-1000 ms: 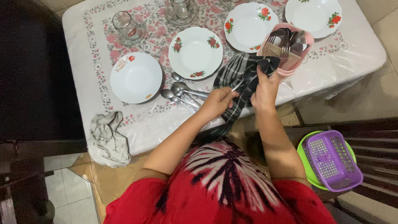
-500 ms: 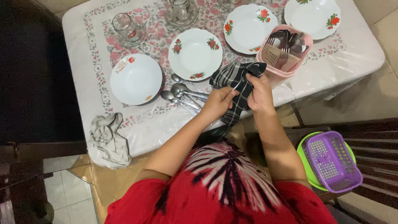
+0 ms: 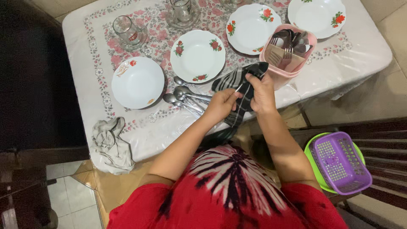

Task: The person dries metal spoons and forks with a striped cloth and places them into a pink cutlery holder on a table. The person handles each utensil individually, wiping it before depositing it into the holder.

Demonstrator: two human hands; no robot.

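floral-clothed table: my left hand pinches a utensil handle, right hand closed round the checked cloth; i'd wipe along its length, firmly.

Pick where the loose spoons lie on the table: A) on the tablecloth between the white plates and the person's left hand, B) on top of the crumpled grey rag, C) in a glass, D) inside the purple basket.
A: the spoons lie bare on the tablecloth, below the plates, beside the left hand.
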